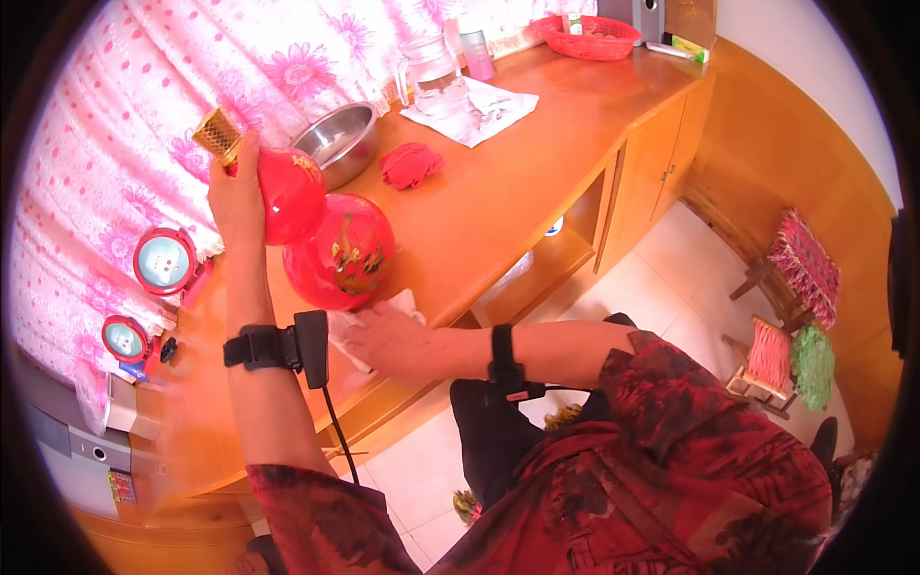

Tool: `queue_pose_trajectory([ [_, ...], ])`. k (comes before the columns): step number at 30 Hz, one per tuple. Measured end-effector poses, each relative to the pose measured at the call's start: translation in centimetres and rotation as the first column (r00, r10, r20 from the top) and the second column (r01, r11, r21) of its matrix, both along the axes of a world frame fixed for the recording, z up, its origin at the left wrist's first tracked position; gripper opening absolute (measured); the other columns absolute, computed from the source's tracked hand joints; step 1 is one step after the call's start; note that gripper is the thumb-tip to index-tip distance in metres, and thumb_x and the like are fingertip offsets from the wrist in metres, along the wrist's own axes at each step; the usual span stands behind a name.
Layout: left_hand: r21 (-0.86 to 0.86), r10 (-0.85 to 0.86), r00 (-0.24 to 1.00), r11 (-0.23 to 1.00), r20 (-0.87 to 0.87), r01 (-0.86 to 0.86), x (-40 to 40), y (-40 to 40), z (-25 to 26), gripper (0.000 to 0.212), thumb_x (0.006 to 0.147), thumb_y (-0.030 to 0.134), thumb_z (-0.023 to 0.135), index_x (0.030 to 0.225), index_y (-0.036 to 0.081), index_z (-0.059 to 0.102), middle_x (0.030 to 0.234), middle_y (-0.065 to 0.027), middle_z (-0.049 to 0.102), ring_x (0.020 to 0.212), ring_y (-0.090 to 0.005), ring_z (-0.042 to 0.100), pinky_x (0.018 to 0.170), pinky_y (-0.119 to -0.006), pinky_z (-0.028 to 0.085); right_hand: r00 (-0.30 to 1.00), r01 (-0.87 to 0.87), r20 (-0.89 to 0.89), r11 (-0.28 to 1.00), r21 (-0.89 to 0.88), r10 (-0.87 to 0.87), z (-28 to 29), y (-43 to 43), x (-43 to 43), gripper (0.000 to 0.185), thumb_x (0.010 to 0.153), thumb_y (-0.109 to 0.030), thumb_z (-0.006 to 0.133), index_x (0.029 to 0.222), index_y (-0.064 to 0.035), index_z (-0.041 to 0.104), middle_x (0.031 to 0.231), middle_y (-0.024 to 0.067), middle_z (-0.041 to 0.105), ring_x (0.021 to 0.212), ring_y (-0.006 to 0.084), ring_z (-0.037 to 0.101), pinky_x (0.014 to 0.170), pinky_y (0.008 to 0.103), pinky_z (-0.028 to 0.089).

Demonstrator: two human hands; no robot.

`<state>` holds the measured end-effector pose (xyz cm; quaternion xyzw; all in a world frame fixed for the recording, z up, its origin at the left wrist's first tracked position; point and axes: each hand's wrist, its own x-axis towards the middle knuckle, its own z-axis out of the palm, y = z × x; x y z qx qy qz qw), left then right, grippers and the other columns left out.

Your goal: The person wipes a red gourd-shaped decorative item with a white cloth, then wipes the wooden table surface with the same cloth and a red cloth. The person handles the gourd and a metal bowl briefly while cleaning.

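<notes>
A glossy red gourd-shaped ornament with gold and dark decoration leans over the wooden cabinet top. My left hand grips its narrow upper end, just below a gold mesh-patterned cap. Low beside the rounded base, my right hand holds a pale cloth, whose edges show on both sides of the hand. The cloth lies close to the underside of the larger bulb; whether it touches there is hard to tell. Black straps circle both wrists.
Behind the ornament stand a steel basin and a crumpled red cloth. Farther along are a glass pitcher, a pink-and-grey bottle and a red plastic basket. Two red-rimmed round objects stand by the curtain. Stools stand at right.
</notes>
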<state>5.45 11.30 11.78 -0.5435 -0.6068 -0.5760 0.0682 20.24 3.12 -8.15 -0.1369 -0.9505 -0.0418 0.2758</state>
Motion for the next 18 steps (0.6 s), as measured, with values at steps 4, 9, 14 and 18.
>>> queue_pose_trajectory([
  [4, 0.009, -0.043, 0.999, 0.999, 0.02, 0.043, -0.4, 0.1, -0.4, 0.059, 0.082, 0.052, 0.06, 0.11, 0.0, 0.06, 0.101, -0.0189, 0.065, 0.094, -0.0284, 0.063, 0.084, -0.037, 0.046, 0.994, 0.11, 0.014, 0.993, -0.043, -0.109, 0.0, 2.5, 6.4, 0.028, 0.073, -0.011, 0.06, 0.101, -0.0122, 0.063, 0.101, 0.0036, 0.059, 0.098, 0.0257, 0.054, 0.083, 0.0376, 0.04],
  [9, -0.003, -0.05, 0.998, 0.999, 0.025, 0.05, -0.7, 0.0, -0.2, 0.058, 0.083, 0.05, 0.061, 0.11, -0.001, 0.059, 0.1, -0.0185, 0.065, 0.092, -0.0272, 0.063, 0.082, -0.036, 0.047, 0.95, 0.3, -0.096, 0.954, 0.006, -0.298, -0.6, 6.2, 17.3, 0.041, 0.071, -0.008, 0.062, 0.111, -0.0146, 0.059, 0.111, 0.0028, 0.058, 0.103, 0.0232, 0.055, 0.086, 0.0376, 0.04],
  [14, -0.013, -0.08, 0.996, 0.997, 0.045, 0.081, -1.7, 0.1, -0.4, 0.056, 0.084, 0.05, 0.061, 0.108, -0.001, 0.059, 0.097, -0.0141, 0.064, 0.087, -0.0198, 0.06, 0.08, -0.032, 0.046, 0.861, 0.508, 0.065, 0.851, -0.13, -0.504, 0.5, 10.7, 23.4, 0.038, 0.08, -0.008, 0.053, 0.116, -0.0184, 0.059, 0.121, 0.0025, 0.057, 0.11, 0.0259, 0.054, 0.092, 0.0403, 0.039],
  [18, -0.012, -0.103, 0.992, 0.995, 0.073, 0.104, -0.7, -0.3, -0.1, 0.056, 0.085, 0.049, 0.061, 0.11, 0.0, 0.059, 0.098, -0.013, 0.063, 0.087, -0.0193, 0.06, 0.08, -0.031, 0.046, 0.739, 0.672, 0.141, 0.734, -0.095, -0.658, 0.6, 16.5, 25.2, 0.027, 0.082, -0.012, 0.054, 0.106, -0.0181, 0.063, 0.112, 0.0048, 0.059, 0.109, 0.0262, 0.055, 0.085, 0.044, 0.042],
])
